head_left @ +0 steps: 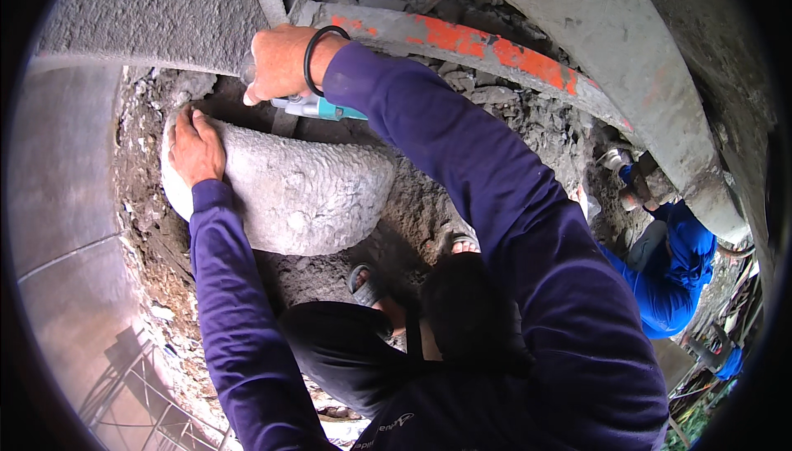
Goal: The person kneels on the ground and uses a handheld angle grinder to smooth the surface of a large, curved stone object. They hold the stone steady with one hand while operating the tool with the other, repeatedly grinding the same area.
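Observation:
My left hand (196,147) lies flat on the narrow end of a pale, rough-surfaced carved stone block (301,195), its fingers spread. Above the block's far edge, my right hand (285,59) is closed, with a black band round the wrist. Just under that wrist shows a teal and silver angle grinder (326,110), which the hand appears to grip. My sleeve covers the rear of the tool, and its disc cannot be made out. Past my right fingers stands a large grey, rough-textured form (161,14).
A curved grey beam with orange paint (462,39) crosses the far side, above rubble. A wide curved slab (602,30) arches at far right. Another person in blue (672,261) crouches to the right. A smooth wall-like panel (62,187) runs along the left. My sandalled feet (367,282) stand on dusty ground.

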A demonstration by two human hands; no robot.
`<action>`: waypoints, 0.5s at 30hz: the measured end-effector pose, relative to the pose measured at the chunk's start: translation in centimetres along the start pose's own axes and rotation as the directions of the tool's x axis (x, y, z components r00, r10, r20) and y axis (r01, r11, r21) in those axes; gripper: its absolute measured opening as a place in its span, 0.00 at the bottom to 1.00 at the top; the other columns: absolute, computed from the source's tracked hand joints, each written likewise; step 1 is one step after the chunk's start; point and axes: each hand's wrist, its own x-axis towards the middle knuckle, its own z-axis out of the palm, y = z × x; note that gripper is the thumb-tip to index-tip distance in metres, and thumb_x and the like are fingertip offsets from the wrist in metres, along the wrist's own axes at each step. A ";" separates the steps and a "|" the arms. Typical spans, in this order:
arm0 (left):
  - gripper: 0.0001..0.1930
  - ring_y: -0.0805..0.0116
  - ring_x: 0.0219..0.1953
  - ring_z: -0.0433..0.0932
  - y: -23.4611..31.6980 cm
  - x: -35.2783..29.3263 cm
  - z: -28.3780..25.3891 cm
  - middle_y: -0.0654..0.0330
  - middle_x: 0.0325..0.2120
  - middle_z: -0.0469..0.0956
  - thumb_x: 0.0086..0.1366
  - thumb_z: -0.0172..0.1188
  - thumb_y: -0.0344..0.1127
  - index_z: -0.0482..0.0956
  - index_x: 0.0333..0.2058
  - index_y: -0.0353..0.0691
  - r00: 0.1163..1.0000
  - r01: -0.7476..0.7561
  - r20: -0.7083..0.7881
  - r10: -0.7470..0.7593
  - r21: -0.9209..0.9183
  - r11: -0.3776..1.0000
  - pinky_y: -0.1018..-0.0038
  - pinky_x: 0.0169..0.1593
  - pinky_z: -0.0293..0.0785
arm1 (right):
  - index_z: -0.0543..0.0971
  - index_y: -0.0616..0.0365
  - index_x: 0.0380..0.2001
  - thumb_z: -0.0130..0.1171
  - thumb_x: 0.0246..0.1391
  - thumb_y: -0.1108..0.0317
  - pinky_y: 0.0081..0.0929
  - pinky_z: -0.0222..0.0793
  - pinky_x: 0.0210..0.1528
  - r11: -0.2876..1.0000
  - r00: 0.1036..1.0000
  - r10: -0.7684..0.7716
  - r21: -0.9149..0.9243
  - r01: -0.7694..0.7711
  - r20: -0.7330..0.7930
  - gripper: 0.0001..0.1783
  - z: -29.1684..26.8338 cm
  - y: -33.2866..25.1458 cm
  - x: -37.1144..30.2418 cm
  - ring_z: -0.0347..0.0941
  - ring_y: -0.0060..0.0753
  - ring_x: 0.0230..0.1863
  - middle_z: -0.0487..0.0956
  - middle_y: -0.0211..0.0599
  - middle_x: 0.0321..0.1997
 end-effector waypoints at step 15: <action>0.25 0.50 0.68 0.69 0.1 -0.1 -0.1 0.53 0.61 0.78 0.76 0.44 0.52 0.75 0.63 0.50 1.000 -0.016 -0.008 0.015 -0.005 1.000 0.51 0.70 0.59 | 0.83 0.69 0.40 0.72 0.51 0.46 0.47 0.79 0.48 0.970 0.971 0.162 0.210 -0.124 -0.178 0.31 4.8 10.7 -16.6 0.84 0.60 0.40 0.85 0.59 0.35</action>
